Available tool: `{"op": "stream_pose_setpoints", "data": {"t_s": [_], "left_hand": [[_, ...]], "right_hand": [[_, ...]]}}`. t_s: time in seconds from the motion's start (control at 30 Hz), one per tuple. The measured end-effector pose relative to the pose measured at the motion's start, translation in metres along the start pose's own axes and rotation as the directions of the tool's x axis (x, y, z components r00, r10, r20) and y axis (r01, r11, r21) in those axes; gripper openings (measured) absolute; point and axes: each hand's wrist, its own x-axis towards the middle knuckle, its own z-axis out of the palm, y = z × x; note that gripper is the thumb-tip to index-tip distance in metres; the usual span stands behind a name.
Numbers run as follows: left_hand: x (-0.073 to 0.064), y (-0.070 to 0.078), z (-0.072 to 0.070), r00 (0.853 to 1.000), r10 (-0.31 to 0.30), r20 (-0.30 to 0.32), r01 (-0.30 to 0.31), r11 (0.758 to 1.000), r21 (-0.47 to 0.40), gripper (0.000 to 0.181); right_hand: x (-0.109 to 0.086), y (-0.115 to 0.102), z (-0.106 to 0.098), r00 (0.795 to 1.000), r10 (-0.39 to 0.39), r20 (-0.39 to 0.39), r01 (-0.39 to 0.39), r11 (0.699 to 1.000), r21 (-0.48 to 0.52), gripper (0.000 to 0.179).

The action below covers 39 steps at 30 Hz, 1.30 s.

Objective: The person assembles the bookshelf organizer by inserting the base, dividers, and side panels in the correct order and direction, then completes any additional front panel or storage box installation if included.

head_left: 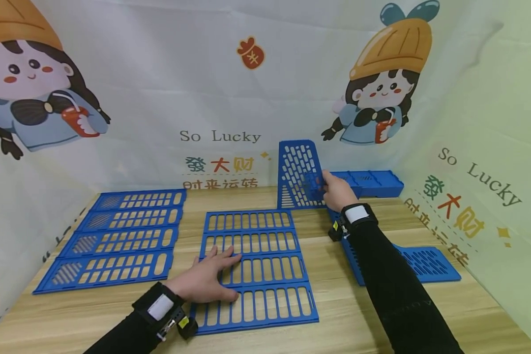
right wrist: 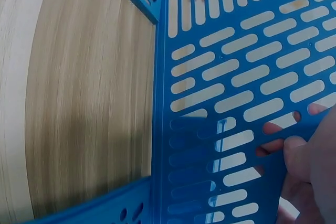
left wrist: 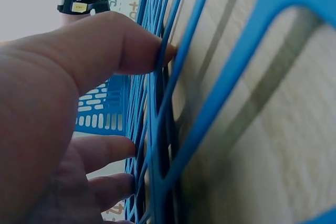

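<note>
My right hand (head_left: 338, 191) pinches the side edge of a blue perforated panel (head_left: 297, 143), which stands upright near the back of the table. In the right wrist view, thumb and fingers grip this panel (right wrist: 273, 182) at its edge, and fingertips show through its slots. My left hand (head_left: 205, 282) rests with spread fingers on a blue slotted grid panel (head_left: 265, 284) with several rows of openings, lying flat in the middle. The left wrist view shows the thumb (left wrist: 126, 45) at a slot of the grid, its tip close to the wood.
At left lies a group of blue slotted panels (head_left: 126, 208) in rows. Behind my right hand is a long blue tray-like part (head_left: 391, 186). Another blue perforated panel (head_left: 449, 275) lies at right, partly behind my sleeve. A printed cloth (head_left: 159, 88) hangs around the wooden table (head_left: 345, 309).
</note>
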Motion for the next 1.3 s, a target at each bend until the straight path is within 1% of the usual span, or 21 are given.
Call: {"op": "stream_pose_setpoints", "data": {"t_s": [0.13, 0.23, 0.33, 0.4, 0.47, 0.53, 0.57, 0.6, 0.63, 0.67, 0.7, 0.73, 0.77, 0.8, 0.83, 0.9, 0.93, 0.97, 1.03, 1.17, 1.3], "left_hand": [[0.002, -0.003, 0.001, 1.0, 0.013, -0.004, -0.013, 1.0, -0.008, 0.093], [0.004, -0.008, 0.002, 1.0, 0.025, -0.011, -0.025, 1.0, -0.005, 0.095], [0.007, -0.011, 0.005, 0.999, 0.035, -0.02, -0.035, 0.999, 0.0, 0.095], [0.009, -0.014, 0.007, 0.999, 0.048, -0.019, -0.048, 0.999, 0.017, 0.095], [0.008, -0.011, 0.005, 0.999, 0.048, -0.023, -0.048, 0.999, 0.009, 0.093], [0.007, -0.009, 0.002, 0.998, 0.043, -0.052, -0.043, 0.999, 0.005, 0.091], [0.008, -0.009, 0.001, 0.996, 0.029, -0.08, -0.028, 1.0, 0.007, 0.091], [0.008, -0.009, -0.001, 0.993, 0.005, -0.122, -0.004, 1.0, 0.006, 0.092], [0.006, -0.007, -0.004, 0.984, -0.039, -0.171, 0.039, 0.999, -0.003, 0.092], [0.007, -0.008, -0.006, 0.972, -0.082, -0.22, 0.083, 0.997, -0.006, 0.091], [0.008, -0.011, -0.007, 0.954, -0.121, -0.272, 0.127, 0.992, 0.003, 0.09], [0.009, -0.016, -0.008, 0.936, -0.164, -0.311, 0.173, 0.985, 0.003, 0.088], [0.01, -0.019, -0.01, 0.922, -0.195, -0.333, 0.208, 0.978, 0.002, 0.084], [0.01, -0.022, -0.011, 0.913, -0.214, -0.348, 0.229, 0.973, 0.003, 0.08], [0.011, -0.025, -0.013, 0.91, -0.224, -0.35, 0.242, 0.97, 0.01, 0.076], [0.012, -0.031, -0.015, 0.918, -0.221, -0.328, 0.239, 0.971, 0.014, 0.071], [0.011, -0.032, -0.017, 0.926, -0.216, -0.309, 0.23, 0.973, 0.01, 0.07], [0.011, -0.031, -0.018, 0.932, -0.211, -0.294, 0.222, 0.975, 0.003, 0.072], [0.011, -0.032, -0.019, 0.938, -0.208, -0.276, 0.215, 0.977, -0.007, 0.077], [0.01, -0.031, -0.021, 0.941, -0.212, -0.263, 0.214, 0.977, -0.022, 0.086], [0.01, -0.031, -0.021, 0.939, -0.205, -0.276, 0.207, 0.978, -0.021, 0.087]], "right_hand": [[0.003, -0.004, 0.004, 1.0, -0.017, -0.006, 0.017, 1.0, 0.004, 0.04], [0.004, -0.004, 0.005, 1.0, -0.012, -0.012, 0.012, 1.0, 0.017, 0.037], [0.002, -0.002, 0.005, 1.0, -0.009, 0.006, 0.009, 1.0, 0.023, 0.038], [0.0, 0.002, 0.001, 1.0, -0.011, 0.029, 0.011, 1.0, 0.002, 0.037], [-0.003, 0.007, -0.003, 0.999, -0.01, 0.043, 0.011, 0.999, -0.033, 0.037], [-0.006, 0.015, -0.008, 0.999, -0.003, 0.047, 0.006, 0.997, -0.072, 0.037], [-0.007, 0.019, -0.01, 0.999, -0.003, 0.046, 0.007, 0.996, -0.092, 0.037], [-0.008, 0.023, -0.013, 0.999, -0.004, 0.045, 0.008, 0.995, -0.103, 0.035], [-0.009, 0.027, -0.014, 0.999, -0.01, 0.043, 0.014, 0.994, -0.111, 0.034], [-0.01, 0.031, -0.016, 0.999, -0.016, 0.044, 0.021, 0.993, -0.117, 0.033], [-0.011, 0.034, -0.017, 0.999, -0.024, 0.047, 0.03, 0.992, -0.125, 0.031], [-0.011, 0.036, -0.017, 0.998, -0.033, 0.052, 0.04, 0.991, -0.131, 0.031], [-0.011, 0.037, -0.017, 0.997, -0.042, 0.058, 0.05, 0.99, -0.135, 0.031], [-0.011, 0.038, -0.017, 0.996, -0.053, 0.065, 0.061, 0.988, -0.144, 0.033], [-0.011, 0.038, -0.016, 0.996, -0.059, 0.072, 0.07, 0.986, -0.154, 0.035], [-0.01, 0.036, -0.014, 0.994, -0.07, 0.082, 0.084, 0.98, -0.179, 0.039], [-0.01, 0.035, -0.013, 0.994, -0.077, 0.081, 0.091, 0.976, -0.196, 0.04], [-0.01, 0.033, -0.012, 0.994, -0.079, 0.08, 0.095, 0.972, -0.213, 0.039], [-0.009, 0.031, -0.01, 0.994, -0.081, 0.07, 0.095, 0.965, -0.243, 0.036], [-0.006, 0.027, -0.007, 0.996, -0.072, 0.05, 0.083, 0.961, -0.262, 0.029], [-0.004, 0.022, -0.005, 0.997, -0.069, 0.044, 0.078, 0.963, -0.257, 0.032]]}}
